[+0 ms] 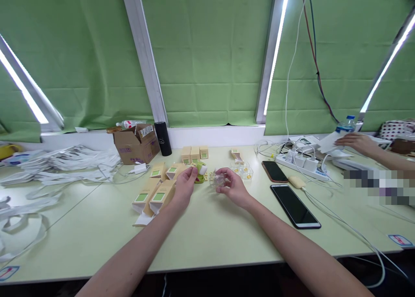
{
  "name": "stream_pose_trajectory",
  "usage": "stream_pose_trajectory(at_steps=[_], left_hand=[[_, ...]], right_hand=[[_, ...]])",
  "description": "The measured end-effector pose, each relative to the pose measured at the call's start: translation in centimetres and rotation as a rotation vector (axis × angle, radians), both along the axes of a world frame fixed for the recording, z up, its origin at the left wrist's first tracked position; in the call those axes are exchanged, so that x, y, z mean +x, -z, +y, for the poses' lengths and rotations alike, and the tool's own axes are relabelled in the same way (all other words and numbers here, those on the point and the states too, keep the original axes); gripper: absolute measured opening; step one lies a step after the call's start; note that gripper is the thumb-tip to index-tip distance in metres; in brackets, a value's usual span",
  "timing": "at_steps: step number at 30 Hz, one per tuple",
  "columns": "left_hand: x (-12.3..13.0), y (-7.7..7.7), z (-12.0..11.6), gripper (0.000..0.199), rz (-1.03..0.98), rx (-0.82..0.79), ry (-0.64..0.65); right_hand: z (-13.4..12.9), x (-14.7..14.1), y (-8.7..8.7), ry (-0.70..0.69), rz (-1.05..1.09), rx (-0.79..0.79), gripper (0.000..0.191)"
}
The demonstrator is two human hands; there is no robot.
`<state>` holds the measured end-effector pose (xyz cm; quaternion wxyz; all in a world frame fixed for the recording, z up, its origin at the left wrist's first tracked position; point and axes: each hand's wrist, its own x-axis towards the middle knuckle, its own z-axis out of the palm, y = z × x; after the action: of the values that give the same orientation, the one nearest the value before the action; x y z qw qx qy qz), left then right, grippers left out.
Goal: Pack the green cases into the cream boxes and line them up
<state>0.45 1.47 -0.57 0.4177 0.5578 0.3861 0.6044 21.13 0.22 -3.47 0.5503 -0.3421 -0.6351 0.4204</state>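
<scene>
- Table (207, 241), pale green, fills the lower half of the frame; green blinds (207, 55) across the top.
- Heap of white straps (61, 163) at left middle, more trailing to the lower left edge.
- Cardboard box (135, 145), open, left of centre at the back edge; black cylinder (163, 138) just right of it.
- Two phones right of centre: large one (295, 206) screen up, smaller one (274, 171) behind it. Power strip (303, 162) with white chargers further back, cables running to the lower right.
- Another person's hand (356, 142) at far right by a water bottle (346, 125); not the wearer's.
- Small tan cartons (155, 195) with green labels, lying left of centre, touching the left wrist; three more cartons (195, 153) upright behind.
- Left hand (185, 186), centre frame, fingers closed on a small green and white gadget (200, 172), held just above the table.
- Right hand (231, 186), just right of it, pinching a clear plastic tray piece (219, 180); spare clear trays (242, 170) lie behind.
- Step, as I read it: gadget and clear tray are being brought together, likely seating one in the other before boxing.
- Next move calls for lining the gadget up with the tray's cavity, both hands close; tray is thin, so light pressure.
</scene>
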Motion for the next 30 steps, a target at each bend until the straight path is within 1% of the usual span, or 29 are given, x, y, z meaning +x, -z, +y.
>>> stream_pose_trajectory(at_steps=[2,4,7,9,11,13,15,17,23,30], left_hand=[[0.0,0.0,0.0,0.056,-0.005,0.008,-0.001],[0.0,0.0,0.0,0.054,-0.010,0.018,0.001],[0.0,0.0,-0.1,0.053,-0.014,0.031,0.011],[0.0,0.0,-0.1,0.052,-0.016,0.037,0.012],[0.1,-0.1,-0.3,0.052,-0.020,0.044,0.013],[0.2,-0.3,-0.5,0.052,-0.017,0.046,0.020],[0.3,-0.5,-0.7,0.052,-0.009,0.044,0.018],[0.4,-0.7,-0.9,0.053,0.004,0.042,0.014],[0.4,-0.9,-1.1,0.057,0.030,0.021,0.021],[0.4,-0.4,-0.7,0.062,0.144,0.002,-0.007]], right_hand=[[-0.4,-0.1,-0.1,0.032,-0.103,0.098,0.047],[-0.7,-0.1,-0.2,0.040,-0.168,0.147,0.048],[-0.9,-0.2,-0.4,0.030,-0.195,0.152,0.053],[-0.9,-0.2,-0.4,0.016,-0.178,0.144,0.052],[-0.7,-0.3,-0.2,-0.002,-0.117,0.115,0.047],[-0.4,-0.5,0.1,-0.036,-0.021,0.039,0.044],[-0.1,-0.6,0.3,-0.080,0.076,-0.053,0.047],[0.2,-0.7,0.4,-0.110,0.142,-0.105,0.051],[0.4,-0.7,0.2,-0.141,0.190,-0.129,0.053],[-0.1,-0.7,-0.2,-0.171,0.199,-0.152,0.048]])
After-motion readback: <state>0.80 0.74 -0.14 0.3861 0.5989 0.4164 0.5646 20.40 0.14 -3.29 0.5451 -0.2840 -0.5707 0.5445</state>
